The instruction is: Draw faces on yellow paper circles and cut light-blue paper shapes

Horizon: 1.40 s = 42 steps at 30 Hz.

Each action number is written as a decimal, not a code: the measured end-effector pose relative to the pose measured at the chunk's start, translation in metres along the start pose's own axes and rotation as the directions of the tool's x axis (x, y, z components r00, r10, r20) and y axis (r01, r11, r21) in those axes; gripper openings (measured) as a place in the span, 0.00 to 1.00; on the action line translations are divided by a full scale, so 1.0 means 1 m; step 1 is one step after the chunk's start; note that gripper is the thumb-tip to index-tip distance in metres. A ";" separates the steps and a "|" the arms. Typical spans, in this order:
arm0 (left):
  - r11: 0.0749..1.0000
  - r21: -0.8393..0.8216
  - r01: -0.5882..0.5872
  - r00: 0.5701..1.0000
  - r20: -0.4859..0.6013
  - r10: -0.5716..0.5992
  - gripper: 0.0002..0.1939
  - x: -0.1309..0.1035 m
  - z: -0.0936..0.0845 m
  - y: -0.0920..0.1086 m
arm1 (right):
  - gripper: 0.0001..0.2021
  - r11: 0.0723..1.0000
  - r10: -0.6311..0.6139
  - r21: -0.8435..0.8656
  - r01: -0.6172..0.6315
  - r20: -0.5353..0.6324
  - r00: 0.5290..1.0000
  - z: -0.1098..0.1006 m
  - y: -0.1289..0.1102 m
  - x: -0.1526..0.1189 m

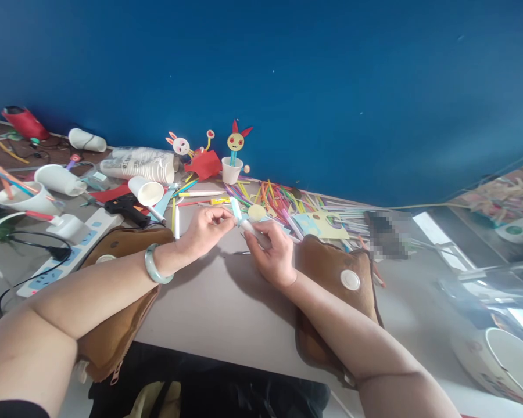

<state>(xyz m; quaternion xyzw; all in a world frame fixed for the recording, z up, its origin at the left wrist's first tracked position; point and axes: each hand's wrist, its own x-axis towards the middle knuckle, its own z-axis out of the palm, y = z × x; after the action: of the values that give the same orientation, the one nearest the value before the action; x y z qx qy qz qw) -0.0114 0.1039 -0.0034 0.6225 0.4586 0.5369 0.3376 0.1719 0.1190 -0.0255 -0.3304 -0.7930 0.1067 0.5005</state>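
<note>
Above the middle of the table, my two hands meet. My left hand point(207, 232), with a jade-coloured bangle on the wrist, pinches a light blue strip point(236, 208) that sticks up between the hands. In the closed fingers of my right hand point(273, 249) is a white marker-like tube point(251, 233), its tip close to or touching the strip's lower end; I cannot tell which. Just behind the hands lie a pale yellow paper disc point(257, 212) and a small yellow-labelled item point(220, 201). A white cup point(232, 171) with a yellow rabbit-faced figure stands against the wall.
Brown cushions point(331, 267) lie under or beside both forearms. At left are a power strip point(70, 252), a black glue gun point(128, 209) and paper cups point(137, 165). Colourful pipe cleaners point(272, 197) spread along the back. A white bucket point(501, 360) stands at right.
</note>
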 end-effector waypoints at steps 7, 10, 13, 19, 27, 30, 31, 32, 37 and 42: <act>0.990 -0.116 0.081 0.995 -0.046 -0.087 0.10 0.003 -0.003 -0.006 | 0.04 1.000 0.013 -0.024 -0.011 0.069 0.998 0.004 0.005 -0.004; 0.994 -0.065 0.084 0.991 -0.099 -0.090 0.10 0.005 -0.005 -0.008 | 0.03 0.996 -0.089 0.020 0.088 0.084 0.992 0.005 0.003 -0.006; 0.994 -0.022 0.109 0.988 -0.108 -0.111 0.09 0.005 -0.005 -0.004 | 0.04 0.991 -0.133 0.028 0.132 0.045 0.990 0.003 0.000 -0.007; 0.997 -0.019 0.071 0.997 -0.021 -0.071 0.11 0.002 -0.001 0.002 | 0.05 0.998 -0.061 0.010 0.062 -0.026 0.998 0.001 0.000 -0.005; 0.976 -0.149 0.161 0.987 0.004 -0.162 0.11 0.000 0.003 0.001 | 0.04 0.994 -0.108 -0.003 0.109 0.040 0.993 0.002 0.003 -0.002; 0.971 -0.175 0.165 0.986 -0.006 -0.169 0.10 0.000 0.002 -0.003 | 0.03 0.996 -0.082 -0.029 0.083 0.058 0.995 0.002 0.003 -0.003; 0.967 -0.186 0.172 0.984 -0.016 -0.178 0.10 0.000 0.001 -0.004 | 0.03 0.997 -0.067 -0.039 0.070 0.066 0.996 0.002 0.003 -0.004; 0.965 -0.194 0.179 0.982 -0.031 -0.188 0.10 0.001 0.000 -0.005 | 0.03 0.998 -0.049 -0.047 0.053 0.078 0.996 0.003 0.003 -0.005; 0.965 -0.181 0.188 0.969 -0.130 -0.213 0.10 0.005 -0.003 -0.009 | 0.07 0.995 -0.103 0.024 0.101 0.352 0.930 0.008 0.005 -0.011; 0.960 -0.230 0.161 0.970 -0.143 -0.197 0.10 0.008 -0.002 -0.015 | 0.13 0.943 -0.312 0.116 0.311 0.626 0.715 0.011 0.001 -0.013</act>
<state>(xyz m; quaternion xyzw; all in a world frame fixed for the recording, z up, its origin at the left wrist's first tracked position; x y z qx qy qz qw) -0.0162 0.1166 -0.0141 0.4914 0.4780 0.6004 0.4119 0.1660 0.1138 -0.0407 -0.1360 -0.9590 0.1272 0.2137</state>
